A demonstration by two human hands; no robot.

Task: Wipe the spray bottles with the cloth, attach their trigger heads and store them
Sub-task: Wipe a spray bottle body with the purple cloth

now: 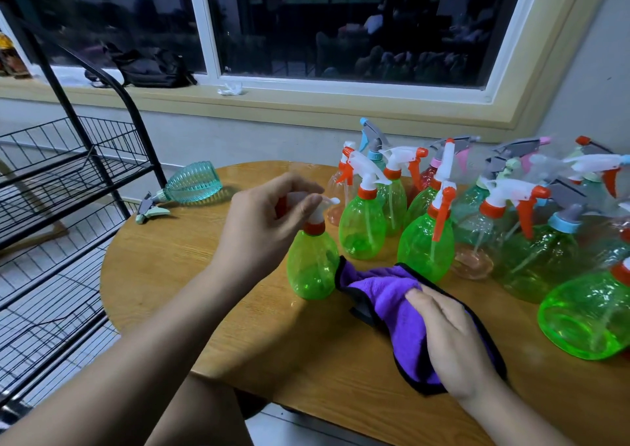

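Pinching a white trigger head (pixel 315 207) on a green plastic bottle (pixel 312 265), left hand (pixel 262 220); right hand (pixel 450 336) flat on plush purple cloth (pixel 385 295).

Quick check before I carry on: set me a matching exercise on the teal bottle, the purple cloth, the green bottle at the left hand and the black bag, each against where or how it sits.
Things:
1. teal bottle
2. purple cloth
3. front green bottle
4. black bag

States:
A. upright, left hand gripping its trigger head
B. on the windowsill
C. lying on its side on the table
D. flat under the right hand

Pairs: 1-C, 2-D, 3-A, 4-B.
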